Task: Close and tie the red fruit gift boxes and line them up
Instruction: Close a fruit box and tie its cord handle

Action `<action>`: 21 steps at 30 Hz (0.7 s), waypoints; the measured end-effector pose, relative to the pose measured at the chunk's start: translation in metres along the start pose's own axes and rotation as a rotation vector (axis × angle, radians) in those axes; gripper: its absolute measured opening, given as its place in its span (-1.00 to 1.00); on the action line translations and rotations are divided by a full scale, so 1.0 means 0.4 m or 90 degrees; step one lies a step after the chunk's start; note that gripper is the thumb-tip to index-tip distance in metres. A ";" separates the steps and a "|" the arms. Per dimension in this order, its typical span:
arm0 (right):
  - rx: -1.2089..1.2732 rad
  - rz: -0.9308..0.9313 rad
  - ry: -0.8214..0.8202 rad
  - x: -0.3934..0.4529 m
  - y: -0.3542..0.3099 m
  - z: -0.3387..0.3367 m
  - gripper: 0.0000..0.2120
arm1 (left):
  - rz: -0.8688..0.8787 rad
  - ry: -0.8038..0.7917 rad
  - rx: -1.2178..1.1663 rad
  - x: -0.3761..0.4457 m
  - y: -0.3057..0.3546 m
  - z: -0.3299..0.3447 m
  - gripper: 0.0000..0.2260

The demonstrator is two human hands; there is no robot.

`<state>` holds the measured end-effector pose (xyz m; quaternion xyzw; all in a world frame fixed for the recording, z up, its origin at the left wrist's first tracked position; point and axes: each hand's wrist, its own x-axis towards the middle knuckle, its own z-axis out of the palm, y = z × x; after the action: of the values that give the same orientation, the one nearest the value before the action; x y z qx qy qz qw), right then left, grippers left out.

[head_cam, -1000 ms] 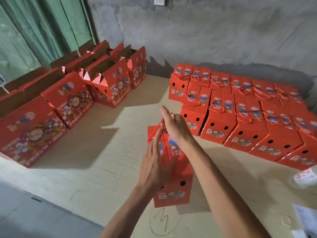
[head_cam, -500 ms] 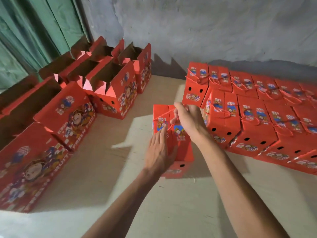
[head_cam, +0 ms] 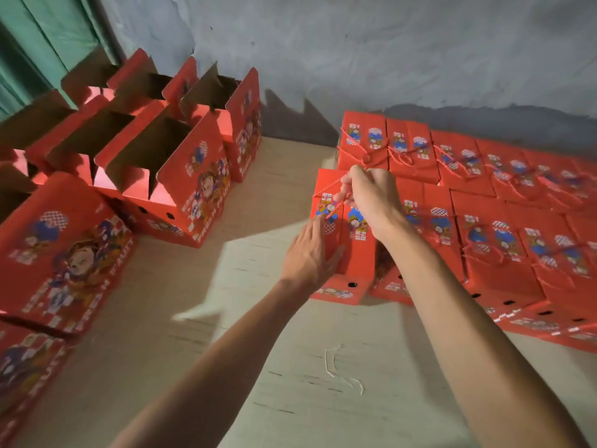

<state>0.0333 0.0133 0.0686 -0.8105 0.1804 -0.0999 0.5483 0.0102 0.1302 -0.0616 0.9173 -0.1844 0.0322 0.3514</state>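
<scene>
Closed red boxes point(head_cam: 478, 227) fill the surface point(head_cam: 290, 367) right of the box in hand point(head_cam: 349, 253), which touches their front row. Left hand point(head_cam: 307, 257) lies flat, fingers straight, steadying it; right hand point(head_cam: 371, 202) pinches the striped cord point(head_cam: 337, 210). Pull too hard and the knot may slip or the box tip.

Rough grey wall point(head_cam: 355, 53) behind; green curtain point(head_cam: 48, 43) left; pale wooden tabletop point(head_cam: 290, 399), hard shadows.
</scene>
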 end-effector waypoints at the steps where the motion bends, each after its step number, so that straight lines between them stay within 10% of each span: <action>1: 0.004 -0.002 0.002 0.021 0.006 -0.008 -0.71 | -0.003 0.001 -0.006 0.021 0.004 0.019 -0.37; 21: -0.026 0.022 -0.033 0.169 0.160 -0.077 -0.71 | 0.074 -0.014 -0.117 0.171 0.017 0.165 -0.59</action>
<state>0.0723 -0.0617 0.0185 -0.8204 0.1822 -0.0656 0.5380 0.0666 0.0606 -0.0941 0.8691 -0.2438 0.0252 0.4296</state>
